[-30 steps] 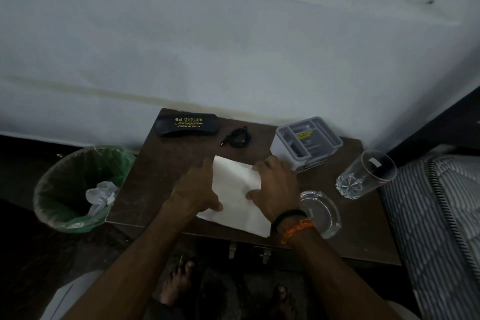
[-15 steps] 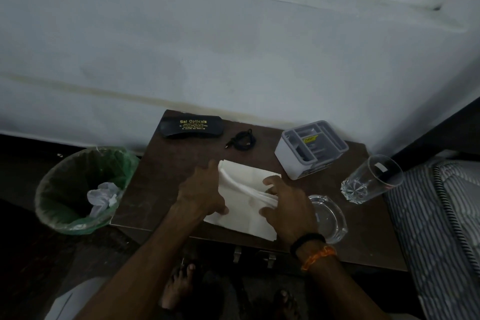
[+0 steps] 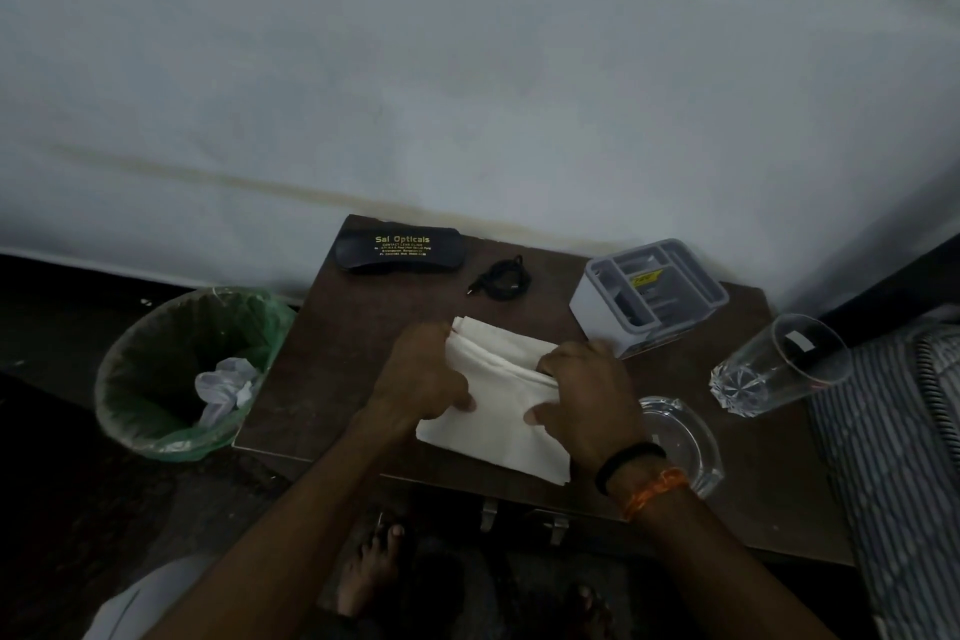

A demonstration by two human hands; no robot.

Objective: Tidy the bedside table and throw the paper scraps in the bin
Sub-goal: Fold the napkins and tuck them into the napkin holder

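The white cloth point(image 3: 498, 411), soft and limp, lies on the worktop point(image 3: 332, 359) just right of the bin point(image 3: 171, 374); we pinch its folded edge with the right hand point(image 3: 587, 405) and the left hand point(image 3: 421, 379), the best grip points.

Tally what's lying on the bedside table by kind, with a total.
Glasses case: 1
Cable: 1
Organiser box: 1
Drinking glass: 1
Ashtray: 1
White cloth: 1
Total: 6
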